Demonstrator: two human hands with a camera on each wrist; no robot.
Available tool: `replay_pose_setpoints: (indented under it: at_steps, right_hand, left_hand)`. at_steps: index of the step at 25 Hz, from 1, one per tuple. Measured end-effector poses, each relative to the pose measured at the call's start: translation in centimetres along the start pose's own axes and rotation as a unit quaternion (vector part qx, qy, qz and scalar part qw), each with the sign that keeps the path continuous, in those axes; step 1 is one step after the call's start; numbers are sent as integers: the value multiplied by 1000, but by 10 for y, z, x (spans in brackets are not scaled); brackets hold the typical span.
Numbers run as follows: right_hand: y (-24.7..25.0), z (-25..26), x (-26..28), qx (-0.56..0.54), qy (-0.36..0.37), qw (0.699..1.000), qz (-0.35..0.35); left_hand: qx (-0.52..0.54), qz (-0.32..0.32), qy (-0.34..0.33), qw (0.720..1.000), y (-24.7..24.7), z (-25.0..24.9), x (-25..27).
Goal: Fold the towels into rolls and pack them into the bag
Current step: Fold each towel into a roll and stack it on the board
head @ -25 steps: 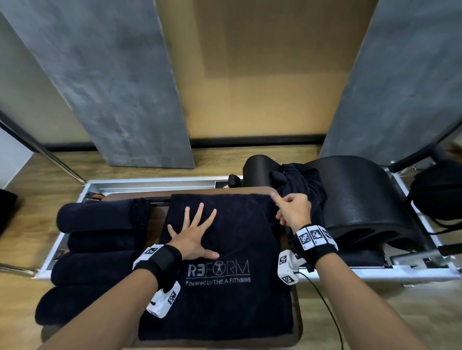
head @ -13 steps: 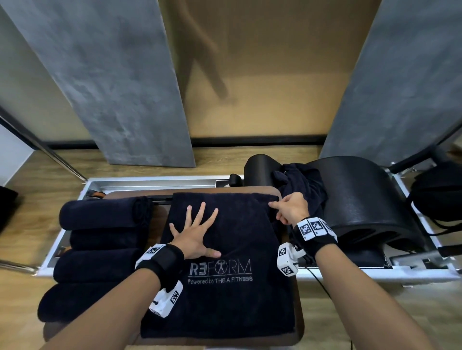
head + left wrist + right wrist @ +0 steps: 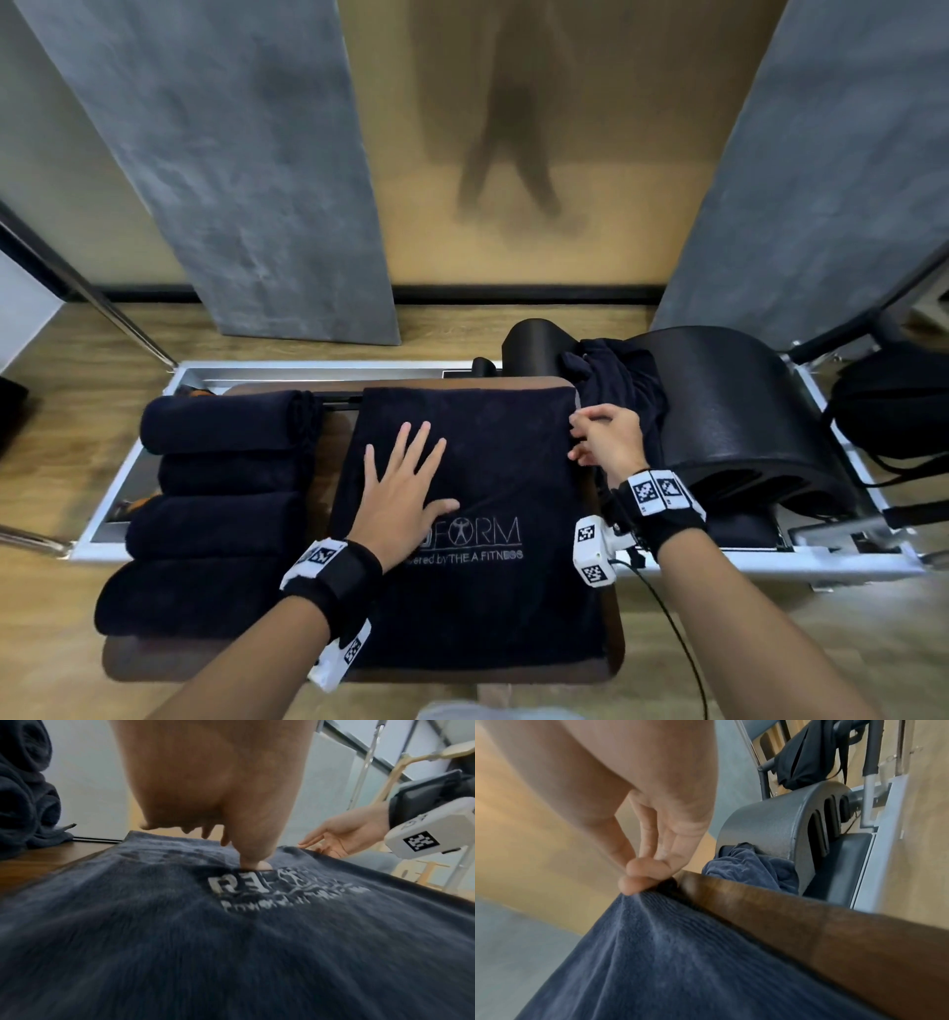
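A dark navy towel [image 3: 493,514] with a white logo lies flat on a brown board [image 3: 613,642]. My left hand [image 3: 411,462] presses flat on it with fingers spread, and its thumb covers the start of the logo [image 3: 257,888]. My right hand [image 3: 606,442] pinches the towel's right edge near the far corner; the right wrist view shows the fingertips [image 3: 634,884] gathering the cloth there. Several rolled navy towels [image 3: 221,488] lie stacked to the left. Another towel [image 3: 616,380] lies crumpled on the black barrel. A black bag [image 3: 893,411] hangs at the far right.
A black padded arc barrel [image 3: 744,411] sits just right of the board, on a white metal frame [image 3: 770,560]. A cable [image 3: 672,632] trails from my right wrist. Wood floor [image 3: 308,354] and grey wall panels [image 3: 231,180] lie beyond.
My left hand slid slightly toward me, so its thumb now covers the logo's first letters. My right hand moved from the far right corner a little down the towel's edge and curled on it.
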State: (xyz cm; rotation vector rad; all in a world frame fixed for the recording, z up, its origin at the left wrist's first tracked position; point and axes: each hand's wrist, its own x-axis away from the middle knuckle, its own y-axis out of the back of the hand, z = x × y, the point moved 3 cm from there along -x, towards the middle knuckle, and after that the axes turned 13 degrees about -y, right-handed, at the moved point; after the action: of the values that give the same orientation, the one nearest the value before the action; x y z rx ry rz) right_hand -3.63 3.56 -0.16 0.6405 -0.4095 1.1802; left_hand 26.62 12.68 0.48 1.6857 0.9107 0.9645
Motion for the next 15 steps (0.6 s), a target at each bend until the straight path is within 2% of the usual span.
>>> replay_pose_setpoints:
  at_steps: [4,6,11,15]
  right_hand:
    - [13,-18,30,84,32,995,-44]
    - [19,-28,50,109,62,991,-49]
    - [17,-77,119,178,146,972,37]
    - [25,-123,168,292,242,925,16]
  left_hand:
    - [36,-129,-10,991,-2,-10,36]
    - [20,-181,-33,983,-6,-14,56]
    - [9,-159,-37,987,-33,-14,114]
    - [-22,-160,-31,986,-52,-15,155]
